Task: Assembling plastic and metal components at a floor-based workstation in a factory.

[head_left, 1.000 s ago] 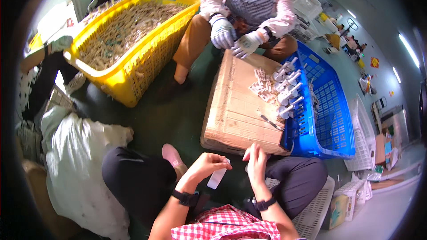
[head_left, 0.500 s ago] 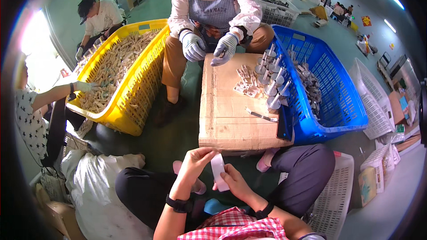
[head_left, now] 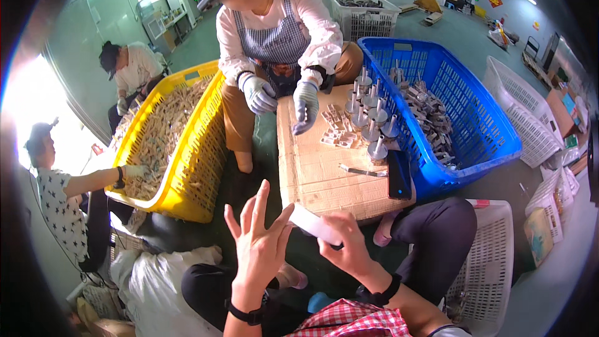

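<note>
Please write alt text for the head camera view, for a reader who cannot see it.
A person's right hand holds a white strip beside their open left hand. Ahead is a cardboard table with small parts, a gloved co-worker, a blue basket and a yellow basket.

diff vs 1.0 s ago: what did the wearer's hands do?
The left hand opened, fingers spread, and let go of the white strip; both hands rose. The right hand alone now pinches the strip, before held between both. Unchanged: cardboard-topped table, blue crate, yellow crate, gloved co-worker opposite.
</note>
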The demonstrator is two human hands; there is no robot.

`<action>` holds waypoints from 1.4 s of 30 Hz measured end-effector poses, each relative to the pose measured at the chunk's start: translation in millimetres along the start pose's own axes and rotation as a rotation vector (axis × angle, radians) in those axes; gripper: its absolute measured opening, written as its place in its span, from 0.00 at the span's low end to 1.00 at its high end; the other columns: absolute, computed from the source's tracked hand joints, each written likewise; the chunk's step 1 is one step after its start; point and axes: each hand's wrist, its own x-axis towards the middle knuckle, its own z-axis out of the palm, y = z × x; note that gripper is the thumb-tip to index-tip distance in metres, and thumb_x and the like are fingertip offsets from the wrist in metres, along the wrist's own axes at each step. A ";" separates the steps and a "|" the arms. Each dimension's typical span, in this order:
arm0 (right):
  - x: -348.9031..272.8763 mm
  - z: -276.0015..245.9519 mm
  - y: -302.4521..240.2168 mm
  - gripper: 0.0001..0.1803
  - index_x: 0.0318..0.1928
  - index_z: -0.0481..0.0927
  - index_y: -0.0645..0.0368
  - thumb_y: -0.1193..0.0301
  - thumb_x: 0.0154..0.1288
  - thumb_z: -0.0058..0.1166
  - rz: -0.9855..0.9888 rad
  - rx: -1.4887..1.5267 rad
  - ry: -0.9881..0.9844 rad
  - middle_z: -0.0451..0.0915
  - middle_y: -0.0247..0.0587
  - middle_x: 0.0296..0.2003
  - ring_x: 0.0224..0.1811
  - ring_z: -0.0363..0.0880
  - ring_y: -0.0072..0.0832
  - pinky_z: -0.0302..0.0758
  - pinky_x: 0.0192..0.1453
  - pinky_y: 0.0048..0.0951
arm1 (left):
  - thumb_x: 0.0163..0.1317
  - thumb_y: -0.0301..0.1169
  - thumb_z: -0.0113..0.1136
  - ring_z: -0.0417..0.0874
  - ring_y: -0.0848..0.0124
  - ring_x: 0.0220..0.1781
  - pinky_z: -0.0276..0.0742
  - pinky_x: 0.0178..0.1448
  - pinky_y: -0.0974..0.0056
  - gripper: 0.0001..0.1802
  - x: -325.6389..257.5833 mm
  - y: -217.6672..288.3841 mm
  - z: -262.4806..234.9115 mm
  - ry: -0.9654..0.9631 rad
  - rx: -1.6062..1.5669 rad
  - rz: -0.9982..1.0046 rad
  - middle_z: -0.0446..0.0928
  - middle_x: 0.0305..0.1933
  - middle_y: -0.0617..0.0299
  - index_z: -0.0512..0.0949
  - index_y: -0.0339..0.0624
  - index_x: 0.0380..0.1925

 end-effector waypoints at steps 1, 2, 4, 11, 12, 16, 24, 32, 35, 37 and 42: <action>12.0 -4.2 -6.0 0.21 0.46 0.71 0.62 0.77 0.47 0.54 -0.019 0.025 0.030 0.70 0.47 0.36 0.37 0.71 0.38 0.71 0.40 0.33 | 0.49 0.30 0.58 0.63 0.61 0.60 0.38 0.68 0.43 0.18 5.7 0.8 -13.1 0.005 0.082 0.042 0.55 0.66 0.58 0.78 0.53 0.43; 21.0 -9.9 -9.5 0.21 0.46 0.71 0.62 0.77 0.47 0.54 -0.025 0.032 0.036 0.70 0.47 0.36 0.37 0.71 0.38 0.71 0.40 0.33 | 0.48 0.31 0.60 0.63 0.63 0.60 0.38 0.67 0.43 0.19 11.5 0.1 -22.7 0.010 0.162 0.082 0.56 0.66 0.59 0.78 0.55 0.44; 30.9 -19.8 -10.1 0.20 0.46 0.72 0.62 0.74 0.49 0.52 0.111 0.225 -0.163 0.72 0.48 0.36 0.38 0.73 0.41 0.72 0.44 0.32 | 0.50 0.31 0.57 0.65 0.63 0.59 0.40 0.68 0.44 0.23 23.9 -4.5 -41.8 0.146 0.265 0.080 0.58 0.64 0.57 0.73 0.52 0.49; 2.0 0.7 -4.3 0.18 0.47 0.69 0.65 0.66 0.59 0.47 0.833 1.549 -0.119 0.70 0.38 0.23 0.24 0.67 0.21 0.65 0.28 0.21 | 0.67 0.40 0.39 0.70 0.67 0.47 0.64 0.54 0.64 0.21 0.3 -30.1 -44.1 0.371 -0.781 -0.301 0.66 0.51 0.55 0.65 0.34 0.50; -1.1 8.4 1.2 0.18 0.47 0.69 0.65 0.66 0.59 0.47 0.830 1.550 -0.114 0.70 0.38 0.23 0.24 0.67 0.21 0.65 0.28 0.21 | 0.68 0.42 0.37 0.71 0.70 0.44 0.64 0.52 0.66 0.20 -8.6 -26.9 -34.0 0.309 -0.865 -0.346 0.66 0.47 0.57 0.65 0.34 0.47; -4.4 29.5 -2.2 0.18 0.37 0.69 0.63 0.58 0.62 0.38 1.117 1.861 -0.029 0.66 0.36 0.19 0.20 0.61 0.21 0.61 0.26 0.22 | 0.66 0.38 0.40 0.72 0.68 0.47 0.64 0.55 0.65 0.20 -63.1 -22.9 -3.8 -0.132 -1.134 -0.408 0.70 0.46 0.55 0.64 0.33 0.50; -10.3 42.7 -0.8 0.18 0.38 0.71 0.61 0.59 0.62 0.37 1.023 1.702 -0.014 0.70 0.35 0.21 0.21 0.64 0.22 0.62 0.26 0.21 | 0.57 0.30 0.58 0.72 0.74 0.48 0.69 0.50 0.69 0.30 -57.3 14.9 15.6 -0.205 -1.589 -0.637 0.69 0.47 0.57 0.58 0.30 0.56; 7.8 70.4 14.5 0.20 0.52 0.67 0.54 0.56 0.66 0.37 1.109 1.777 0.056 0.73 0.34 0.44 0.49 0.71 0.27 0.67 0.54 0.37 | 0.60 0.33 0.55 0.74 0.75 0.43 0.71 0.47 0.69 0.22 11.5 -7.1 23.0 -0.373 -1.475 -0.436 0.72 0.41 0.60 0.65 0.30 0.50; -0.6 67.7 21.5 0.24 0.54 0.65 0.53 0.51 0.66 0.37 1.200 1.587 -0.024 0.68 0.38 0.52 0.53 0.67 0.29 0.64 0.54 0.36 | 0.62 0.38 0.51 0.74 0.77 0.34 0.69 0.40 0.73 0.17 45.5 -25.7 31.8 -0.312 -1.522 -0.520 0.74 0.32 0.64 0.71 0.34 0.42; -17.4 63.6 26.5 0.25 0.54 0.65 0.54 0.51 0.66 0.37 1.226 1.609 -0.022 0.69 0.39 0.52 0.53 0.67 0.29 0.64 0.54 0.36 | 0.62 0.37 0.50 0.74 0.76 0.32 0.69 0.38 0.71 0.16 65.7 -40.6 42.9 -0.288 -1.559 -0.551 0.74 0.30 0.64 0.71 0.33 0.41; -30.9 56.9 33.9 0.24 0.52 0.67 0.57 0.53 0.66 0.38 1.298 1.619 0.004 0.71 0.42 0.49 0.52 0.69 0.30 0.65 0.52 0.33 | 0.63 0.38 0.50 0.74 0.77 0.31 0.70 0.36 0.72 0.16 94.6 -54.9 54.3 -0.320 -1.521 -0.635 0.74 0.29 0.65 0.73 0.34 0.38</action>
